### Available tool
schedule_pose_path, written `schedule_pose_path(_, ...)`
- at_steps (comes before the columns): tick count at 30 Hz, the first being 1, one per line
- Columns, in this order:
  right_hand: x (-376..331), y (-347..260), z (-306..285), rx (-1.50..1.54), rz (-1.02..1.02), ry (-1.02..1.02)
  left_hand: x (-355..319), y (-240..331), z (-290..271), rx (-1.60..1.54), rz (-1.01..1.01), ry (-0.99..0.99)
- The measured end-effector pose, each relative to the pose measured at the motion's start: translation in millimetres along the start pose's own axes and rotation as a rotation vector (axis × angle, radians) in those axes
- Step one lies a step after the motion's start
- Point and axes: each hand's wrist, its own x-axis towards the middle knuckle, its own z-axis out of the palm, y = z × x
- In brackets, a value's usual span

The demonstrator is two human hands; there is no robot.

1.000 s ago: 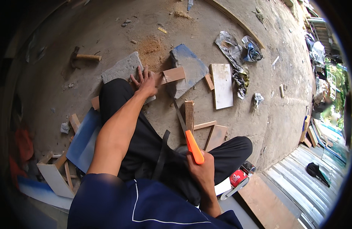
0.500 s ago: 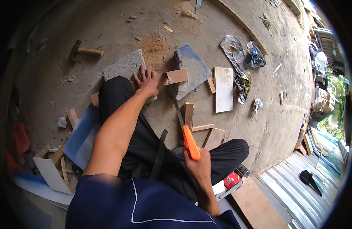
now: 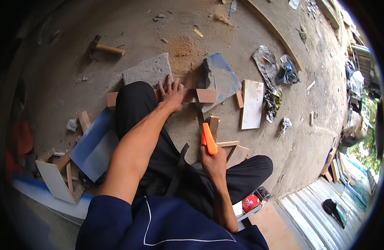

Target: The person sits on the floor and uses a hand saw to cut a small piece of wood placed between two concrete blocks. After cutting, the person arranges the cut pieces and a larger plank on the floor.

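Two hands work: left hand (image 3: 172, 96), arm outstretched, presses flat and open on the long pale wooden strip (image 3: 200, 95); at five o'clock, right hand (image 3: 213, 160) fist-grips the orange-handled handsaw (image 3: 207, 137).

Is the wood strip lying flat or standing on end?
Lying flat. The wood strip bridges two stone blocks, pinned by the left hand, while the right hand holds the saw against it.

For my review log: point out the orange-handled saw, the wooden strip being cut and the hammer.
orange-handled saw (image 3: 208, 139), head view, on the orange handle.
wooden strip (image 3: 205, 95), head view, on its right end.
hammer (image 3: 110, 50), head view, on its wooden handle.
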Motion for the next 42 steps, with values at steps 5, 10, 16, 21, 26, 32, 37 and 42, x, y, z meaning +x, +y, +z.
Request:
schedule_pose_path(5, -2.8, 15.9, 11.5, -0.043, -0.080, 0.051, -2.5, -1.0, 9.2, 0.008, 0.007, 0.057)
schedule_pose_path(10, -3.5, 30.2, 14.8, 0.003, -0.075, 0.077, -3.3, -4.1, 7.1, -0.010, 0.014, 0.039)
schedule_pose_path(16, 8.9, 33.2, 11.6, -0.022, -0.127, 0.142, 1.2, -2.5, -2.9, -0.332, 0.042, 0.136)
schedule_pose_path(21, 26.6, 21.2, 15.4, 0.010, -0.168, 0.111, 29.7, -12.6, 19.0, -0.457, -0.027, 0.627)
schedule_pose_path(26, 24.7, 25.3, 10.6, 0.055, -0.099, 0.035, 43.5, 5.3, 25.9, -0.198, -0.250, 0.921)
schedule_pose_path(32, -16.3, 2.8, -9.7, -0.064, -0.056, 0.006, 55.1, -1.6, 38.8, -0.143, -0.299, 0.976)
schedule_pose_path(37, -65.3, 23.7, -46.4, 0.017, 0.014, -0.018, 50.2, 4.9, 25.6, -0.187, -0.272, 0.979)
schedule_pose_path(42, 30.9, 14.1, -2.1, -0.073, -0.099, -0.027, 50.3, 5.5, 27.0, -0.222, -0.242, 0.995)
